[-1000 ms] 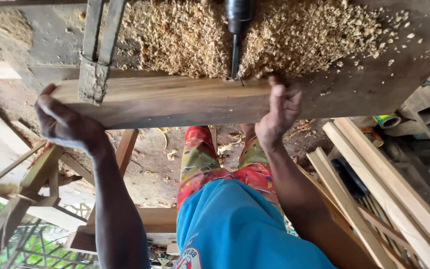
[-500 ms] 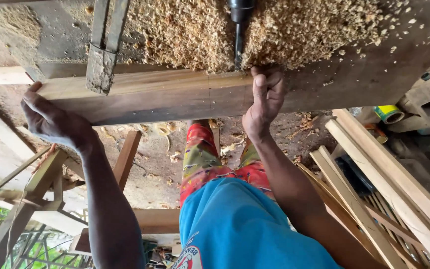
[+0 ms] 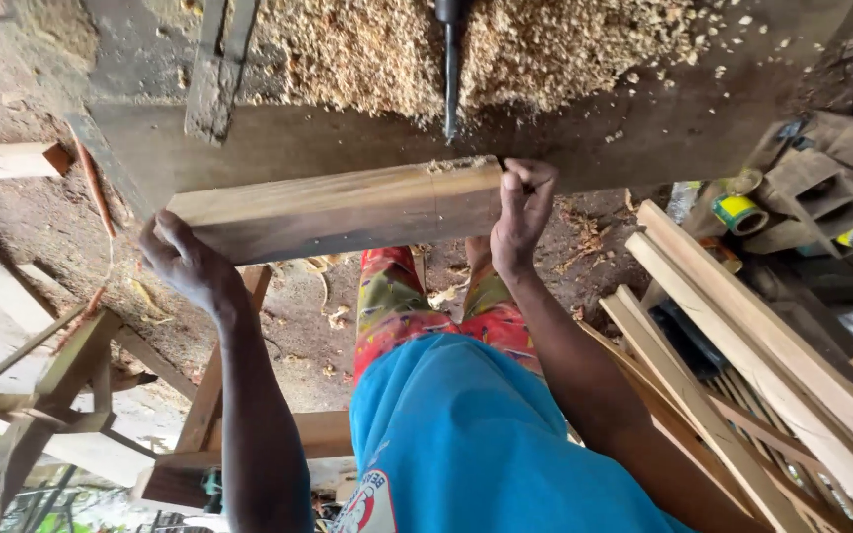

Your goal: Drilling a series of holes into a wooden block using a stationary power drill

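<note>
Nearest, the left hand [image 3: 190, 268] curls closed around one end of the wooden block [image 3: 338, 209] and the right hand [image 3: 520, 212] clamps its other end, a stiff, likely heavy piece best gripped at both ends, held against the workbench [image 3: 644, 118] below the drill bit [image 3: 451, 79] and sawdust [image 3: 545, 49].

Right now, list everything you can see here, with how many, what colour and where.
Wooden plank: one, brown, held at both ends at the bench edge.
Drill bit: one, dark, upright above the plank's right end.
Sawdust: a heap, tan, on the bench around the bit.
Workbench: one, dark grey, across the top.
Timber strips: several, pale, stacked at right.
Wooden frame: one, weathered, lower left.
Small block: one, pale, on the ground upper left.
Left hand: grips the plank's left end.
Right hand: grips the plank's right end.
</note>
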